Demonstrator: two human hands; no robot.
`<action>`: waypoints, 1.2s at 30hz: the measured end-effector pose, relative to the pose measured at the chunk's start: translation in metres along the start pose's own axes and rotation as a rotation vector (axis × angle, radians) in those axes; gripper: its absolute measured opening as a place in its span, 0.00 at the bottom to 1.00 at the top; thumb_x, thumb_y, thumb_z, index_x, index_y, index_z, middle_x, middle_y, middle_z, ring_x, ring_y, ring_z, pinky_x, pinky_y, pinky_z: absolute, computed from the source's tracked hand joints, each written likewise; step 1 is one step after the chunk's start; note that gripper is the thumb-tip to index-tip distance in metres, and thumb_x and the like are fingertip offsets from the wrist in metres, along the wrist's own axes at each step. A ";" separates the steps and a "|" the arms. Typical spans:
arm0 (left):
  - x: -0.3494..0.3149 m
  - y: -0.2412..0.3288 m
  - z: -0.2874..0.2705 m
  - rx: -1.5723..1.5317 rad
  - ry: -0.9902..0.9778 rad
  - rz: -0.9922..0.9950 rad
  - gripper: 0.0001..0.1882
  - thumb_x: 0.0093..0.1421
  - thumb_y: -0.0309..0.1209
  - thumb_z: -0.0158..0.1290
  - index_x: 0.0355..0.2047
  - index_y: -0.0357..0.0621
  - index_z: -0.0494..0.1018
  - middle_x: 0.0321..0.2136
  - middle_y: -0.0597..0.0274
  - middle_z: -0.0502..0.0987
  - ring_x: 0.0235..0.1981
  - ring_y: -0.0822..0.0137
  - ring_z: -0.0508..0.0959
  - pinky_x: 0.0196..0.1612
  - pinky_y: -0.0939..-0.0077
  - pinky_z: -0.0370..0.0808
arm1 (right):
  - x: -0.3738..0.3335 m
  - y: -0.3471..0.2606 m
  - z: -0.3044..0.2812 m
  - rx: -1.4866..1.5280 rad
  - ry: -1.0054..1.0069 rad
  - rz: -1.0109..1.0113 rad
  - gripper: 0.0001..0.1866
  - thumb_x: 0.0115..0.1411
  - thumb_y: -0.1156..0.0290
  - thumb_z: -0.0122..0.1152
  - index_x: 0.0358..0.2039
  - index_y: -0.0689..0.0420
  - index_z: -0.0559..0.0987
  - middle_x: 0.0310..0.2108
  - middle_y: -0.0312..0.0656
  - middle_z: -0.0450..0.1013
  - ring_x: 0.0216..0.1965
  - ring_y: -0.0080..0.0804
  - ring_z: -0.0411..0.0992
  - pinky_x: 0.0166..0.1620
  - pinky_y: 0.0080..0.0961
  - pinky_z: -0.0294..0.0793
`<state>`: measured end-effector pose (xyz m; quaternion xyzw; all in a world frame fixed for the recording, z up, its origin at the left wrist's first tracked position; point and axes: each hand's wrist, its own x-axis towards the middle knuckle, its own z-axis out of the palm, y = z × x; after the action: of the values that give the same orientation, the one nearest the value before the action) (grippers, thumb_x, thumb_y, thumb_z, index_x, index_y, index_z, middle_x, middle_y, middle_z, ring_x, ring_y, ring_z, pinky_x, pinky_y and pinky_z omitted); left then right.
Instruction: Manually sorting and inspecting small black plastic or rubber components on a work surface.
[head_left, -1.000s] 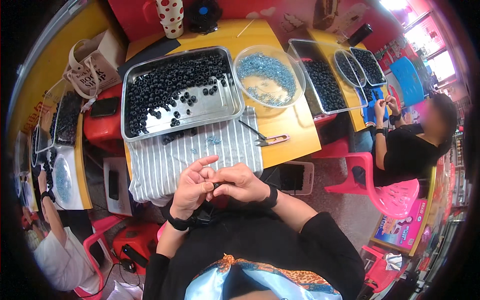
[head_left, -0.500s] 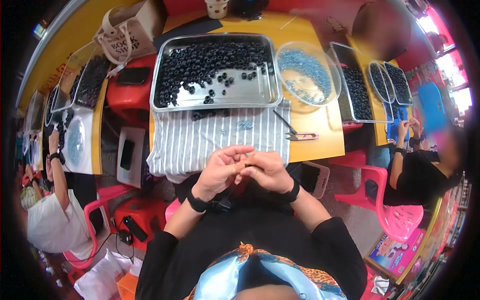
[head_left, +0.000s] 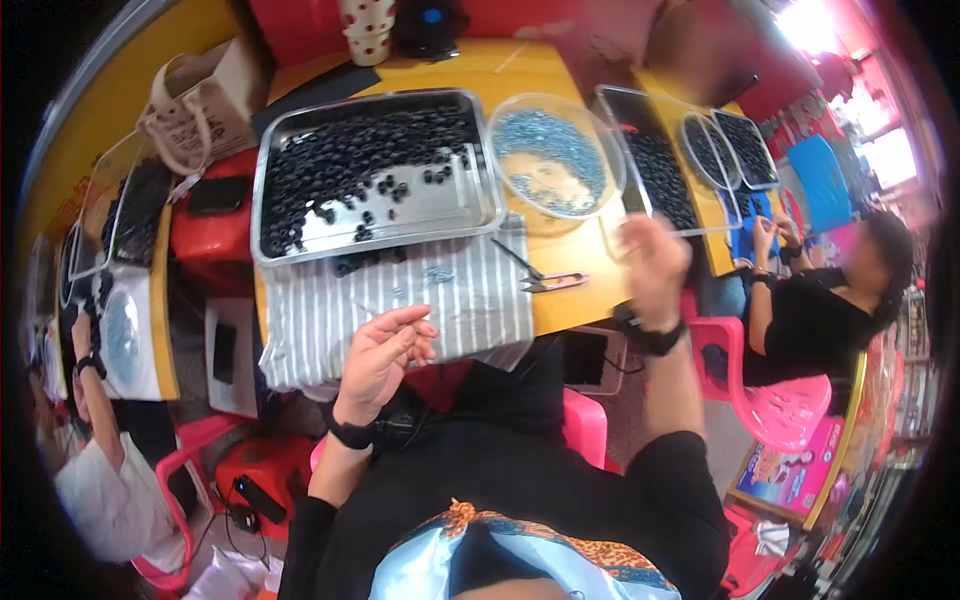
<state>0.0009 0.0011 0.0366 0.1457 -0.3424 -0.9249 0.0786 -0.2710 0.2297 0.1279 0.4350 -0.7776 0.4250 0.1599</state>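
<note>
My left hand (head_left: 385,362) is over the near edge of a grey-and-white striped cloth (head_left: 310,345). Its thumb and fingers are pressed together, and whatever they hold is too small to make out. Out to the right, my right hand (head_left: 655,268) is raised past the table's edge, its fingers smeared by motion. Beyond the cloth is a metal tray (head_left: 455,205) of black beads. A clear round bowl (head_left: 617,165) beside it contains tiny blue beads. On the cloth lies a small heap of blue beads (head_left: 438,274), and thread snips (head_left: 556,283) lie right of it.
A canvas bag (head_left: 225,95) and a phone (head_left: 217,195) on a red stool are at the left. Pink chairs (head_left: 785,405) stand at the right. People work at bead trays on both sides. Dotted cups (head_left: 367,30) stand at the back.
My hands were together in front of me; now they are apart. The right hand has swung up and to the right, the left slightly left and down. The view has shifted.
</note>
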 end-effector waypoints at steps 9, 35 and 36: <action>-0.003 0.002 0.002 -0.010 0.013 0.013 0.18 0.64 0.28 0.53 0.52 0.34 0.71 0.39 0.54 0.79 0.32 0.68 0.79 0.34 0.81 0.74 | 0.043 0.065 -0.008 -0.166 -0.112 0.339 0.21 0.52 0.77 0.65 0.49 0.58 0.76 0.31 0.43 0.76 0.30 0.29 0.74 0.34 0.25 0.74; 0.017 0.092 -0.038 -0.112 0.273 0.372 0.19 0.64 0.25 0.50 0.56 0.37 0.65 0.50 0.52 0.73 0.47 0.61 0.76 0.47 0.72 0.73 | 0.140 -0.030 0.265 0.120 -0.893 -0.033 0.19 0.57 0.65 0.56 0.48 0.61 0.77 0.40 0.57 0.76 0.48 0.52 0.72 0.51 0.39 0.71; 0.016 0.090 -0.040 -0.112 0.279 0.362 0.17 0.65 0.26 0.49 0.53 0.37 0.68 0.46 0.54 0.76 0.45 0.63 0.77 0.46 0.73 0.72 | 0.143 -0.030 0.259 0.108 -0.885 -0.050 0.19 0.57 0.66 0.55 0.47 0.61 0.77 0.40 0.56 0.76 0.47 0.51 0.73 0.51 0.38 0.71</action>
<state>0.0030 -0.0948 0.0635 0.2037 -0.2969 -0.8841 0.2979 -0.2964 -0.0624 0.0799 0.6012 -0.7371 0.2340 -0.2011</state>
